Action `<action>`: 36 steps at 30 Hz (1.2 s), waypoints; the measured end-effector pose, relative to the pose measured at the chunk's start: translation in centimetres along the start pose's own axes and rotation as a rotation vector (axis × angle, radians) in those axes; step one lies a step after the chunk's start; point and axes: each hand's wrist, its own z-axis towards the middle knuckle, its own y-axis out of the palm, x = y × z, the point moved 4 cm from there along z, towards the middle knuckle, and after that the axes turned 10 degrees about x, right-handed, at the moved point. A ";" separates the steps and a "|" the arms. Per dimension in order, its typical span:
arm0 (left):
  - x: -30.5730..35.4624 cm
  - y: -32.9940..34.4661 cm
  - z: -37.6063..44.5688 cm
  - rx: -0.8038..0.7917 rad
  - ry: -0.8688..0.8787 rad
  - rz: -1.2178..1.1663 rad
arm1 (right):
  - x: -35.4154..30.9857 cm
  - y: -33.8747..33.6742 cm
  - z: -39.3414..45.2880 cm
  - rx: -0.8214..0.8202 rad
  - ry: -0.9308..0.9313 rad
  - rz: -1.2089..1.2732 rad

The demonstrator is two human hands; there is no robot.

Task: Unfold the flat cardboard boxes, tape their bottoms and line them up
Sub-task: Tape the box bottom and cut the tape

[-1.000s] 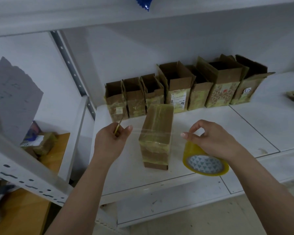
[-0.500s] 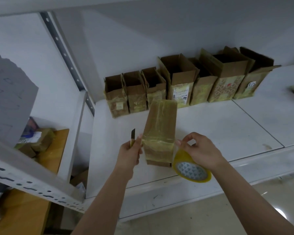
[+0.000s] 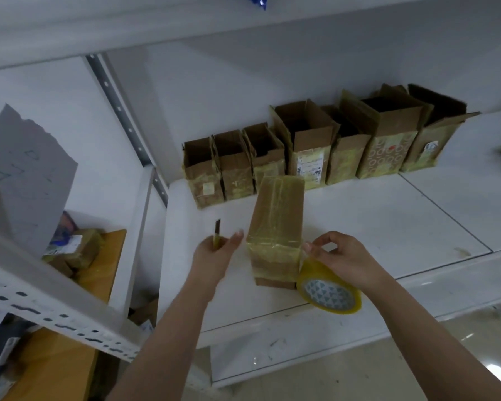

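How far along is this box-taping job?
Done: seven opened brown cardboard boxes stand in a row at the back of the white shelf. In hand: an upturned box, bottom glossy with tape; the right hand holds the yellow tape roll beside it, the left hand a small cutter. Left: freeing the tape and lining it up.

Pretty sure I'm looking at a stockroom or small packing area. I've got white metal shelving (image 3: pixel 359 227) with slotted uprights (image 3: pixel 119 111) against a plain white wall, and a row of opened cardboard boxes (image 3: pixel 315 146) lined up along the back edge of the shelf, most wrapped in yellowish tape. A tape roll (image 3: pixel 329 293) sits at the shelf's front edge. To the left there's a wooden surface (image 3: pixel 104 270) with wrapped parcels (image 3: pixel 78 247) on it. Bare tiled floor below.
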 end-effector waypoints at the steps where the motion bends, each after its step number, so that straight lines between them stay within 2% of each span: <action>1: 1.7 -0.4 0.0 0.036 0.109 0.036 | 0.0 -0.1 0.0 -0.010 -0.001 -0.007; 3: 5.5 0.3 -0.7 0.008 0.330 0.065 | -0.1 -0.2 0.1 -0.025 0.002 -0.016; 5: 8.9 2.3 -2.1 -0.138 0.512 0.121 | -0.3 -0.3 0.1 -0.039 0.002 0.009; 7: 10.6 5.0 -3.5 -0.326 0.596 0.229 | -0.2 -0.4 0.1 -0.084 0.027 0.086; 9: 10.5 6.9 -3.9 -0.458 0.587 0.344 | 0.2 -0.8 0.0 -0.167 0.067 0.195; 12: 9.0 7.4 -2.8 -0.432 0.539 0.343 | 1.2 -1.7 -0.2 -0.290 0.068 0.271; 16: 8.1 7.5 -1.8 -0.399 0.533 0.286 | 1.9 -1.4 -0.1 -0.281 0.080 0.288; 25: 8.0 7.5 -2.1 -0.406 0.592 0.347 | 1.6 -1.1 1.2 -0.170 -0.025 -0.087; 29: 8.2 7.2 -2.4 -0.415 0.620 0.467 | 1.7 -1.9 1.0 -0.133 -0.077 -0.167; 31: 8.7 7.2 -3.0 -0.461 0.637 0.553 | 1.7 -1.9 0.7 -0.165 -0.095 -0.060; 34: 10.0 7.4 -4.5 -0.567 0.740 0.814 | 1.9 -2.7 -0.2 -0.200 -0.093 0.116; 36: 10.6 7.9 -5.2 -0.638 0.790 0.982 | 1.8 -3.3 -0.7 -0.179 -0.081 0.138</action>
